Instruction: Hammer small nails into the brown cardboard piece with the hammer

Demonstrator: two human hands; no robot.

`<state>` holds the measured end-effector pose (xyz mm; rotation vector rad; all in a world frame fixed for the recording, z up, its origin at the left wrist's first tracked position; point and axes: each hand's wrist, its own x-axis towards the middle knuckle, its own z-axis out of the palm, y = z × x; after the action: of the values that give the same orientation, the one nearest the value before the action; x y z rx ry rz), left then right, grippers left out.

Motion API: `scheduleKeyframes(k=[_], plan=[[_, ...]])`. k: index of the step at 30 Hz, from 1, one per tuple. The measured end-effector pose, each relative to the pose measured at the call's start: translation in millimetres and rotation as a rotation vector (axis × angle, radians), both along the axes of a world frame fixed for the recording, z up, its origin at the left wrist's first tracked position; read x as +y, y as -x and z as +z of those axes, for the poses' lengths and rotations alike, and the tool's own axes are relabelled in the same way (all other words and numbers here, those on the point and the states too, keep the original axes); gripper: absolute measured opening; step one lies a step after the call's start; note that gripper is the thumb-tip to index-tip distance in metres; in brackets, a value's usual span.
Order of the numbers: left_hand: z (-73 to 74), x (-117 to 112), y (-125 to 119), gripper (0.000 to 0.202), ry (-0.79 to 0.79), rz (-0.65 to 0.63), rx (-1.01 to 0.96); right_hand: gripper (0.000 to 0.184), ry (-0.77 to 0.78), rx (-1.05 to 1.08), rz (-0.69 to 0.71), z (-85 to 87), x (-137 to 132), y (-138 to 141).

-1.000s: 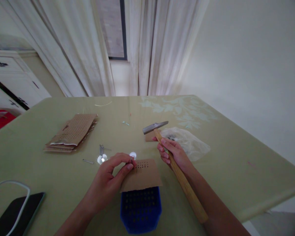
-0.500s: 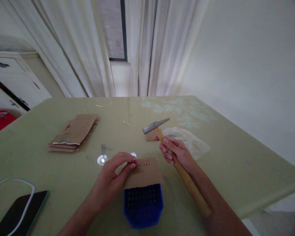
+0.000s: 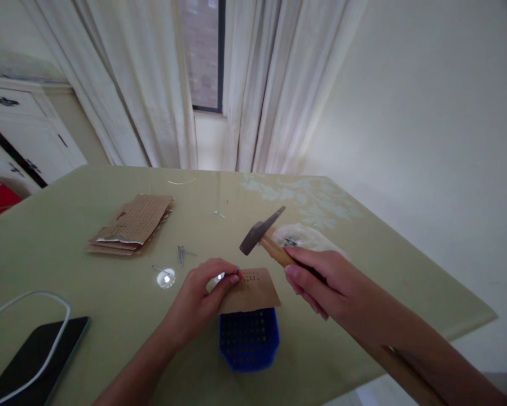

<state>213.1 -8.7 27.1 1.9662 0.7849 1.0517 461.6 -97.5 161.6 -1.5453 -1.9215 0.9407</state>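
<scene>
My left hand is closed, pinching a small nail at the upper left of a cardboard piece. Only the nail's head end shows above the fingertips. Rows of small holes mark the cardboard, which lies over the far part of an upturned blue plastic basket. In my right hand is a hammer, gripped around its wooden handle. Its metal head is raised in the air, above and to the right of the left fingertips.
Several loose nails lie left of the basket, near a bright round reflection. A stack of punched cardboard sits at the back left. Behind my right hand is a clear plastic bag. A dark tablet with a white cable lies front left.
My right hand has turned and come nearer, its wrist swinging right, and the hammer head has tilted and dropped slightly. The left hand keeps its pinch on the nail. The view has shifted a little.
</scene>
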Motion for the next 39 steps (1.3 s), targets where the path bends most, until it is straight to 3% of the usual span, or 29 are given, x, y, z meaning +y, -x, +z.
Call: scheduleKeyframes(k=[3,8,13,18,23,30,39], plan=[[4.4,-1,1,0.02,-0.002,0.002,0.023,0.03,-0.115,-0.081,-0.036,11.5,-9,9],[8.2,-2,1,0.018,-0.052,0.013,0.055,0.027,-0.175,-0.249,0.028,10.8,-14,21],[8.4,-2,2,0.016,-0.064,0.015,0.054,0.028,-0.232,-0.231,-0.053,11.7,-15,25],[8.4,-3,1,0.018,-0.032,-0.009,0.054,0.028,-0.2,-0.265,0.013,7.6,-20,28],[10.7,-4,1,0.018,0.0,-0.021,0.004,0.028,-0.241,-0.225,-0.07,7.4,-26,29],[11.3,-4,3,0.018,0.035,-0.06,0.035,0.028,-0.19,-0.231,-0.041,-5.0,-28,31],[15.4,-5,6,0.021,0.033,-0.071,0.06,0.031,-0.09,-0.253,-0.042,-7.2,-29,34]])
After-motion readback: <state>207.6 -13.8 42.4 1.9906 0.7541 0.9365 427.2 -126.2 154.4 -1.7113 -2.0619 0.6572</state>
